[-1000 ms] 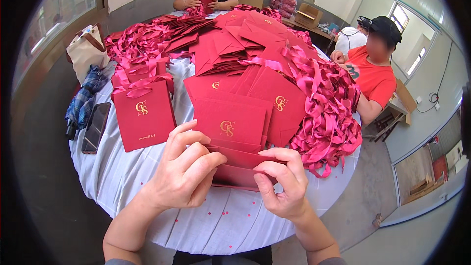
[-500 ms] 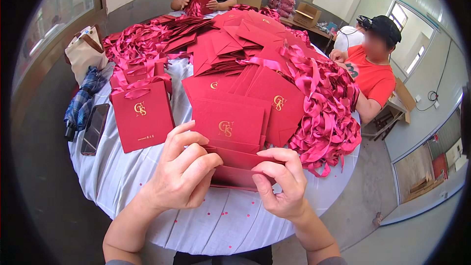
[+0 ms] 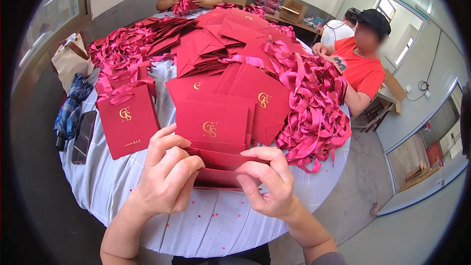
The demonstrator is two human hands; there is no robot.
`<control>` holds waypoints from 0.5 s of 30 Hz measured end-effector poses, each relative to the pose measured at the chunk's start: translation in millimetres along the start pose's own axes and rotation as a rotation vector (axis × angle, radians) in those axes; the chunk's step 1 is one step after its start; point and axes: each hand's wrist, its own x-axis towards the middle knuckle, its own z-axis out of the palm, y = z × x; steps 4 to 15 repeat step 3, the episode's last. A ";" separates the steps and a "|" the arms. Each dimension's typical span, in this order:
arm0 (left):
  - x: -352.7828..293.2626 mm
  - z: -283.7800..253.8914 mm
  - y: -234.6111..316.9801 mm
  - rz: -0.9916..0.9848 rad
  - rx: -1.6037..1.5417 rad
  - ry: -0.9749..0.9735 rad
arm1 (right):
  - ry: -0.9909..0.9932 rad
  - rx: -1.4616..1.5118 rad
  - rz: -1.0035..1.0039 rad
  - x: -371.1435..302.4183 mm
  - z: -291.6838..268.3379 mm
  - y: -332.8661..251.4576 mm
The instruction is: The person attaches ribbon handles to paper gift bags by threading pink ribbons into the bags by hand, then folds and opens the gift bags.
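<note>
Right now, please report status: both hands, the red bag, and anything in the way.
Left hand and right hand both grip flat red paper bag at its near end. Ribbon pile close on the right, not touching.

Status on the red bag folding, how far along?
Done: one finished red bag with ribbon handle stands at left. In hand: left hand and right hand fold the bottom of a flat red bag. Left: stack of flat bags and ribbon pile.

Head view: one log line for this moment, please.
left hand: holds flat red paper bag | right hand: pinches its bottom fold | finished red gift bag: upright, left | ribbon pile: right
</note>
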 end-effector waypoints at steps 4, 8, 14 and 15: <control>-1.9 -2.9 -0.5 -0.001 -0.012 -0.002 | -0.003 -0.003 0.014 -2.2 0.9 0.4; -1.9 -2.9 -0.5 -0.001 -0.012 -0.002 | -0.003 -0.003 0.014 -2.2 0.9 0.4; -1.9 -2.9 -0.5 -0.001 -0.012 -0.002 | -0.003 -0.003 0.014 -2.2 0.9 0.4; -1.9 -2.9 -0.5 -0.001 -0.012 -0.002 | -0.003 -0.003 0.014 -2.2 0.9 0.4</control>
